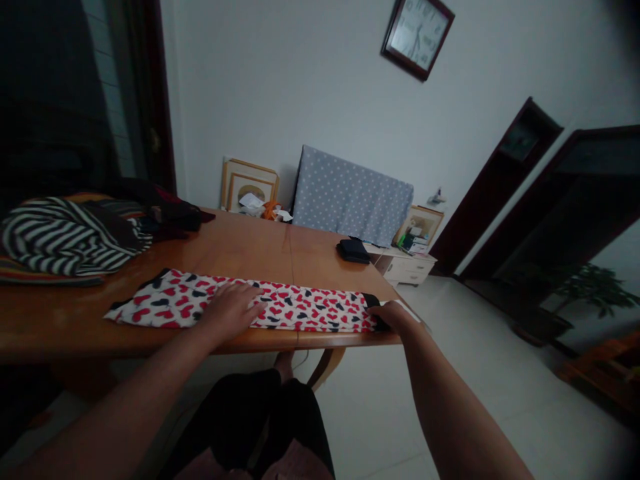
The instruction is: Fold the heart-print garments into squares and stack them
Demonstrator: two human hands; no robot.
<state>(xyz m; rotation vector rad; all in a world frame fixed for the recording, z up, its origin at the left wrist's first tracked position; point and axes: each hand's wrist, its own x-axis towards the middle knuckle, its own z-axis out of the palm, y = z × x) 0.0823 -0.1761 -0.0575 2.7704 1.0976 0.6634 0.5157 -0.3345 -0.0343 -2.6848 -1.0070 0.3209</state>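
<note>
A heart-print cloth (305, 308) lies folded in a long strip along the near edge of the wooden surface (240, 250). The left hand (227, 313) presses it, grip open and flat (pinning it smooth, seemingly), while the right hand (393, 317) curls at its right end, grip unclear.

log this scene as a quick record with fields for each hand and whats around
left hand: flat on the folded heart-print cloth
right hand: at the cloth's right end, grip unclear
surface: wooden table
nearby: striped clothing pile, black pouch
wall: clock
</note>
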